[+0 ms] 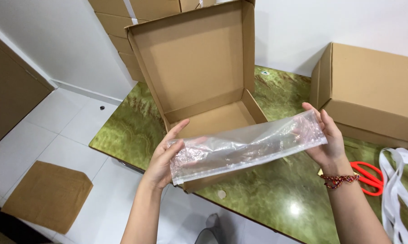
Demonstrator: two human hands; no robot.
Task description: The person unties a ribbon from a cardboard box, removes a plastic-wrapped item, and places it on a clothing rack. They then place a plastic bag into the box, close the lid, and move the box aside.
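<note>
A clear, crinkled plastic bag (247, 147) is being held stretched over an open cardboard box (199, 77), each end clasped by the left hand (164, 156) and right hand (326, 140). Its contents are being blurred. Red scissors (366, 176) are lying on the green marbled surface (276, 199).

White walls (54, 40), pale tiled floor (45, 135)

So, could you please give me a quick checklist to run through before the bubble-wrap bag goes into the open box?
1. Left hand grips one end of the bubble-wrap bag: ok.
2. Right hand grips the other end: ok.
3. Open box lid stands up, out of the way: ok.
4. Box floor free of other items: cannot tell, the bag hides part.
5. Box fully on the green table: not ok, its near corner overhangs.
6. Red scissors lie apart from the hands: ok.
</note>
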